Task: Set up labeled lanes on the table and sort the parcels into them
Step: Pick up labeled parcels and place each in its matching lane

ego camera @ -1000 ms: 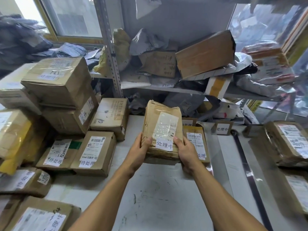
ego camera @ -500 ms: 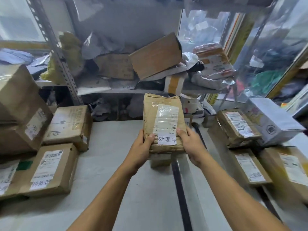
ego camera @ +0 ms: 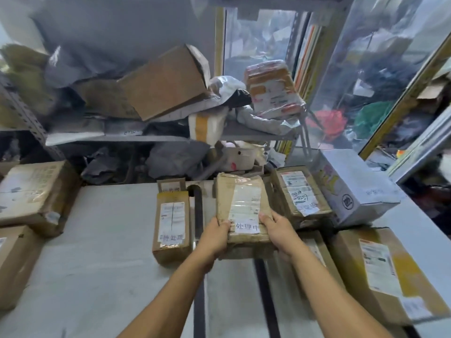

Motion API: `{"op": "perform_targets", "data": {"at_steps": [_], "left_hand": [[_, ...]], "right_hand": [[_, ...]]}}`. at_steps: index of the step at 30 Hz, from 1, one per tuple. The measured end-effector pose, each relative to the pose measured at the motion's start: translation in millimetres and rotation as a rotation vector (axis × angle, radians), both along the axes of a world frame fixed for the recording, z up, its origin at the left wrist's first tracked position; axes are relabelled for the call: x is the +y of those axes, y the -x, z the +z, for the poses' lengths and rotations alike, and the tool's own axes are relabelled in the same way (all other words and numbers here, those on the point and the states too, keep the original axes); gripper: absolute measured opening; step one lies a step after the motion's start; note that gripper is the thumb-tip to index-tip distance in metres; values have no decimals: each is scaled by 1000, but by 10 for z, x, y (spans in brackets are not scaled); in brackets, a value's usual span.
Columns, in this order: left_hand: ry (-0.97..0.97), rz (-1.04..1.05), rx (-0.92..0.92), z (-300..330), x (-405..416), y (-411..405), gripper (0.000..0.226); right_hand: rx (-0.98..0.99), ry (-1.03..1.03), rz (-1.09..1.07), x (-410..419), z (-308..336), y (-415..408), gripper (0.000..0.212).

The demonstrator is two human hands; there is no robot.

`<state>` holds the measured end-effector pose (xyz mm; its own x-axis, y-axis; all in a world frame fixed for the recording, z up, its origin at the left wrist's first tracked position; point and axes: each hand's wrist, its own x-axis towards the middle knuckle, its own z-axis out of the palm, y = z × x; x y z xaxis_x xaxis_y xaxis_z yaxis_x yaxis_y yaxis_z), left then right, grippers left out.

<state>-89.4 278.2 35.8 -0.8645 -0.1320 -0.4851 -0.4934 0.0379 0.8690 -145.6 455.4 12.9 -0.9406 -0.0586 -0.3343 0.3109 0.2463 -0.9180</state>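
My left hand (ego camera: 216, 237) and right hand (ego camera: 278, 231) grip the near corners of a brown parcel (ego camera: 241, 206), held between two dark tape strips (ego camera: 199, 211) on the table (ego camera: 102, 240). Beyond it, a cluttered shelf (ego camera: 146, 139).

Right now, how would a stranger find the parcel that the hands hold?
Look at the grey table, between its two dark tape strips. There the left hand and right hand grip a flat brown parcel. Unlike its neighbours, it is lifted and tilted.

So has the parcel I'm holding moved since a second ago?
Yes. The parcel went rightward, across the black strip, away from the narrow box.
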Motion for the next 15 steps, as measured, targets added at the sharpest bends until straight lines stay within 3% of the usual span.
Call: {"op": "perform_targets", "data": {"at_steps": [9, 15], "left_hand": [[46, 125, -134, -337, 140, 358, 29], [99, 195, -153, -591, 172, 440, 31]], "right_hand": [[-111, 104, -29, -92, -479, 201, 28], [-118, 50, 14, -158, -646, 340, 24]]}}
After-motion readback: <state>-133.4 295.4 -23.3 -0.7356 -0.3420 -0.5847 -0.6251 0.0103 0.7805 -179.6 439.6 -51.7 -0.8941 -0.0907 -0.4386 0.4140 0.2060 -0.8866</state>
